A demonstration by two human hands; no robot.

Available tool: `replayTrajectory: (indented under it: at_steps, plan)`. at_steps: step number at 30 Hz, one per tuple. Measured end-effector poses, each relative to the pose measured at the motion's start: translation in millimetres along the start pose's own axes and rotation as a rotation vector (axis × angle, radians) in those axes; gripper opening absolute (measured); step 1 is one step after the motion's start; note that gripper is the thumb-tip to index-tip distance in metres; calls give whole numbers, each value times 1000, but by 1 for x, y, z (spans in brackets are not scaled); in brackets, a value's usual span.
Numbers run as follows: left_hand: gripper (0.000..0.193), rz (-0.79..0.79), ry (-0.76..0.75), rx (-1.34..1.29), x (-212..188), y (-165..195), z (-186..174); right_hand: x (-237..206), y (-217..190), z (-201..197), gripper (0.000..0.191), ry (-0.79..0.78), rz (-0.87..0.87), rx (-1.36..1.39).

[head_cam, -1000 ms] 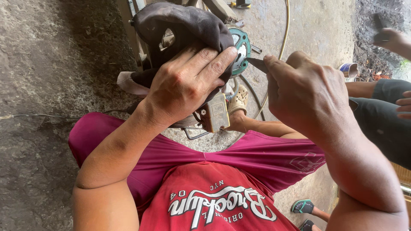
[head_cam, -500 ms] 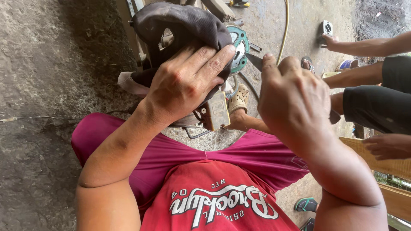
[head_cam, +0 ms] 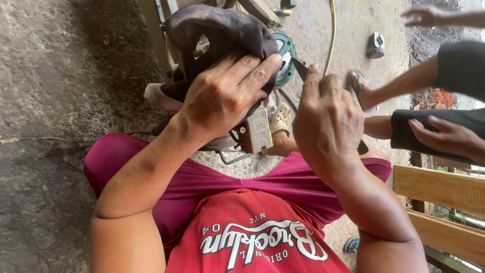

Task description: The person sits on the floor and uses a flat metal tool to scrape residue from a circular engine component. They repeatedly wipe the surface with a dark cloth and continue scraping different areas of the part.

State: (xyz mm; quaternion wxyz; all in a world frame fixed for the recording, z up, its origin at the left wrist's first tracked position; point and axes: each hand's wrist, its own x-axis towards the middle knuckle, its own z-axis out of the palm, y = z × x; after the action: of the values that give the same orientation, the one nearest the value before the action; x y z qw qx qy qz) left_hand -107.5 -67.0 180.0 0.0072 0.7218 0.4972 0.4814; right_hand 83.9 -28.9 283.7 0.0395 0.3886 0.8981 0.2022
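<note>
While pressing down on the dark cloth [head_cam: 222, 30] draped over the green power tool [head_cam: 284, 55], spreads the left hand [head_cam: 222, 101] flat, fingers splayed, wrist bent back: an open grip, pinning rather than clasping. Judged by its metal body, likely heavy and stiff, steady once braced above the lap; soft, loose cloth apt to slide, so best held through it on the bulky housing, away from the round green head. Curls the right hand [head_cam: 328, 121] into a closed grip round a thin dark blade [head_cam: 298, 66], forefinger stretched along it, tip just beside the green head. Beyond, a yellow cable [head_cam: 331, 35] across the concrete floor [head_cam: 60, 76], and another person's hand [head_cam: 447, 136] well apart.
</note>
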Motion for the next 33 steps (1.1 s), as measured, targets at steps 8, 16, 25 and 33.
replayTrajectory:
  at_steps: [8,16,25,33]
  plan:
    - [70,-3,9,-5,0,0,-2,-4,-6,5,43,-1,48,-13]
    - [68,14,47,-8,1,1,-5,0,0,6,43,1,64,93]
    - [66,-2,27,-42,3,3,-5,3,10,15,29,102,66,127]
    - [68,-6,24,-36,3,3,-2,0,15,28,21,155,45,127]
